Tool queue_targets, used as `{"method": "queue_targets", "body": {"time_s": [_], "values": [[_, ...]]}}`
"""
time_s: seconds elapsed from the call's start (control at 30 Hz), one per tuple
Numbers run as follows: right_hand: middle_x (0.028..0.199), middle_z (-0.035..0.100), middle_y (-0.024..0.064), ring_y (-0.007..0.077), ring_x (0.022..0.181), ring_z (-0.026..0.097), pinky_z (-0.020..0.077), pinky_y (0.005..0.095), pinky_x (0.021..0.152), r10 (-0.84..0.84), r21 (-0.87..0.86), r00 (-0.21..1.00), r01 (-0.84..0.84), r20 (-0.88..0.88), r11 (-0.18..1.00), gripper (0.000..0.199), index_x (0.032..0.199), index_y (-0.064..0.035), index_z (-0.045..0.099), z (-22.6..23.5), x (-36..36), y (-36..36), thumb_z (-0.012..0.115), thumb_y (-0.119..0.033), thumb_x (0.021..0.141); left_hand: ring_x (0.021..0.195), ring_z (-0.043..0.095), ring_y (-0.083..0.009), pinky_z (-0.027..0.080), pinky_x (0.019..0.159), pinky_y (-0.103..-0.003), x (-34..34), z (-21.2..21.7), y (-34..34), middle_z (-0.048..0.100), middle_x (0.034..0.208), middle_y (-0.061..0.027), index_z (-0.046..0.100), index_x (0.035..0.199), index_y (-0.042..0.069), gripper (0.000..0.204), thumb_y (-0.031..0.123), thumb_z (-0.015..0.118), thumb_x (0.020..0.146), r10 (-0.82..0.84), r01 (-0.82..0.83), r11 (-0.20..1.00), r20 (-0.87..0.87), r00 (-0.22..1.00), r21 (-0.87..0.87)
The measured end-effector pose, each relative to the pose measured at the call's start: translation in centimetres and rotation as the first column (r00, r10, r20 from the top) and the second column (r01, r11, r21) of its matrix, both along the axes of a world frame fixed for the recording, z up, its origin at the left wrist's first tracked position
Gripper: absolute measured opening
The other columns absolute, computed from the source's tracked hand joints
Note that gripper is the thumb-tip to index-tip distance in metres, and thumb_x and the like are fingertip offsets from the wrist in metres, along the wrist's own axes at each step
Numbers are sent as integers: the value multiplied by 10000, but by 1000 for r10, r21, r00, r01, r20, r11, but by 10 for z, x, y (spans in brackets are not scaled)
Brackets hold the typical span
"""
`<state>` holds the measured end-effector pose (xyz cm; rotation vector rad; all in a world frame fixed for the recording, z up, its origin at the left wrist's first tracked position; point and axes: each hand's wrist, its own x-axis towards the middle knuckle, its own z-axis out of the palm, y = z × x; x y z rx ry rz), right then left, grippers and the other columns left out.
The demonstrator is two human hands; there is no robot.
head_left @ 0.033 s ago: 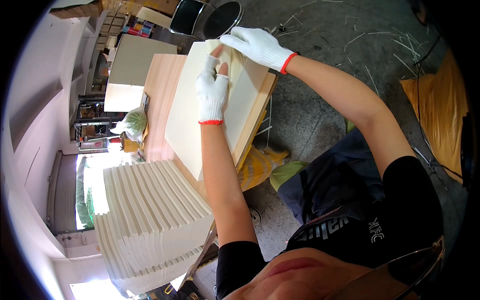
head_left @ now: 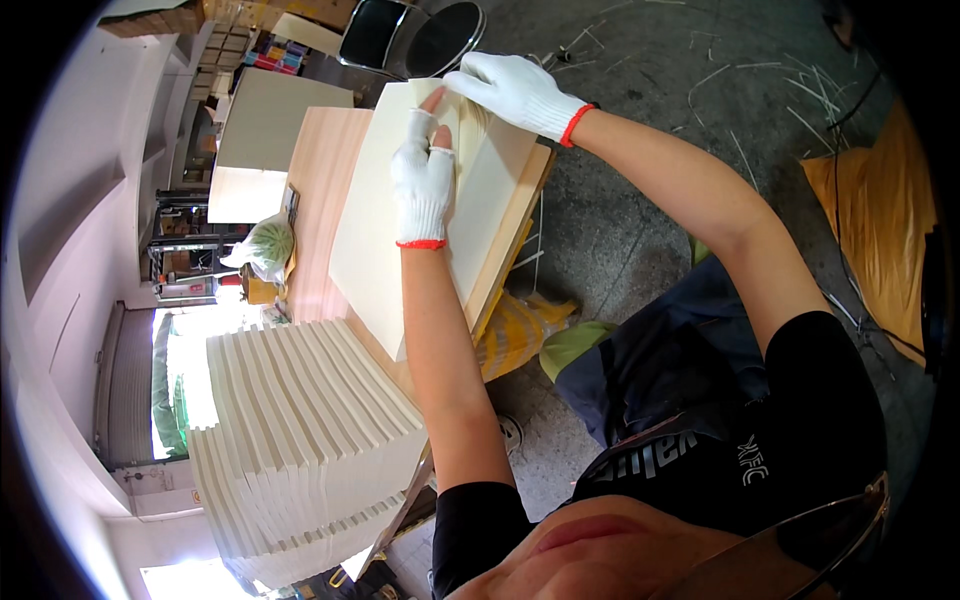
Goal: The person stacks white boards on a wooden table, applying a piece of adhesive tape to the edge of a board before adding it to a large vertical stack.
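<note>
A pile of large cream paper sheets (head_left: 380,225) lies on the wood-coloured table. My left hand (head_left: 422,195), in a white knitted glove with a red cuff and bare thumb and index tips, rests on the pile with those two fingers stretched out. Its index tip touches the sheets near the far end. My right hand (head_left: 515,95), gloved in white too, is closed at the far right corner, its fingers bent over the edge of several lifted sheets (head_left: 472,122). These bow up and fan apart between my hands. The right fingertips are partly hidden.
Nearer on the left rises a tall stack of cream sheets in layers (head_left: 310,420). A clear bag with something green (head_left: 270,245) sits at the table's left edge. Beyond the far end stand a black chair (head_left: 372,35) and a round black stool (head_left: 446,40). Pale strips (head_left: 815,95) litter the floor.
My left thumb has shifted slightly toward the index finger. My right hand has moved very slightly to the right, still at the sheets' corner.
</note>
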<state>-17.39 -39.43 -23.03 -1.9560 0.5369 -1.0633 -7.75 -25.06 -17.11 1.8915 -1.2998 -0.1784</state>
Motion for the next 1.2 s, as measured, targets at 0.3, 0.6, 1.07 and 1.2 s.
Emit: {"method": "queue_targets", "body": {"time_s": [0.3,0.6,1.07,1.2], "values": [[866,667,135,315,834,664,494,420,731,-42,-39,999,43,8,998,415,966,-70,633,-9,9,-5,459,-446,995,771,531,-112,454,735,-279,-1,3,-2,670,940,-19,679,1107,76,291,195,759,853,16,-51,985,211,977,162],[855,655,184,384,839,643,491,457,757,4,-2,999,-4,41,1000,441,927,-62,609,-1,1,2,442,-469,966,989,584,-148,459,839,-279,6,-4,0,671,1086,-65,673,1167,89,258,160,651,920,-57,57,998,66,996,2],[788,636,136,299,751,648,476,405,695,-16,-6,999,16,48,1000,404,916,-60,613,-5,7,1,494,-440,983,827,570,-131,465,784,-272,10,-5,0,687,1009,-55,662,1207,97,292,114,635,917,-60,55,998,205,977,29],[790,644,137,306,758,652,478,407,699,-34,25,998,33,51,999,399,918,-54,618,-9,5,-2,508,-433,976,930,595,-148,458,870,-271,-5,2,-2,695,1038,-85,663,1214,95,298,91,617,919,-16,12,999,88,996,42]]}}
